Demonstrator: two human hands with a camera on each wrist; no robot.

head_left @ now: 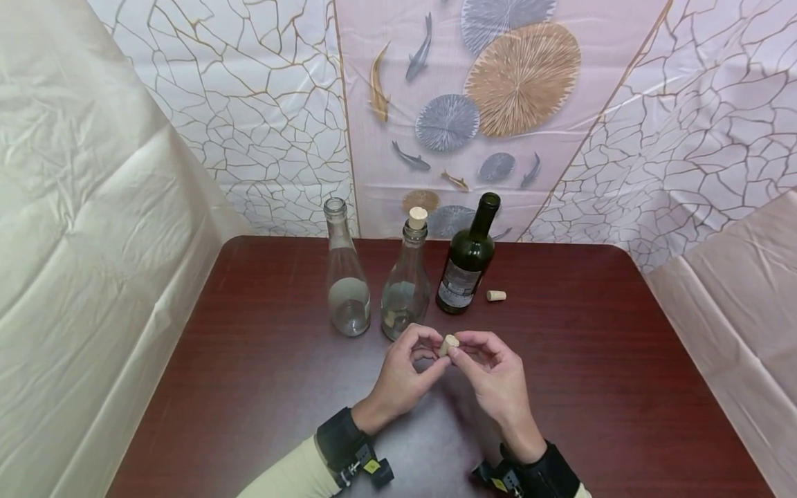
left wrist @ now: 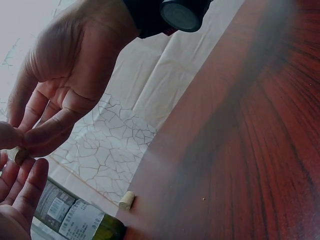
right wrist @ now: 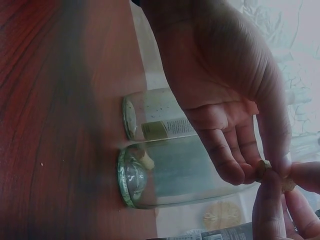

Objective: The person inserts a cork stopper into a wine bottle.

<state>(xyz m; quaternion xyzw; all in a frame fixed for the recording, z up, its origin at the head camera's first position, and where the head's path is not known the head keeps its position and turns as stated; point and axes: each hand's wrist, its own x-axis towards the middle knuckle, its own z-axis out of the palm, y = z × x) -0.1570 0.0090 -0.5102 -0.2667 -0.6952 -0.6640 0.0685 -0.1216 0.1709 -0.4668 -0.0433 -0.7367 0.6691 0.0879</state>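
Just in front of the bottles, a small pale cork (head_left: 448, 344) is held up between both hands. My left hand (head_left: 401, 377) pinches it from the left with thumb and fingertips. From the right, my right hand (head_left: 498, 380) grips the same cork, its thumb against the near side. In the left wrist view the cork (left wrist: 20, 155) shows only its end among the fingers. The fingers cross over the cork (right wrist: 263, 169) in the right wrist view and hide its middle.
Behind the hands stand a clear bottle (head_left: 349, 297) with an uncovered mouth, a second clear bottle (head_left: 407, 277) with a cork (head_left: 418, 218) in its neck, and a green bottle (head_left: 468, 256). Another cork (head_left: 496, 296) lies on the dark red table (head_left: 591, 373), right of the green bottle.
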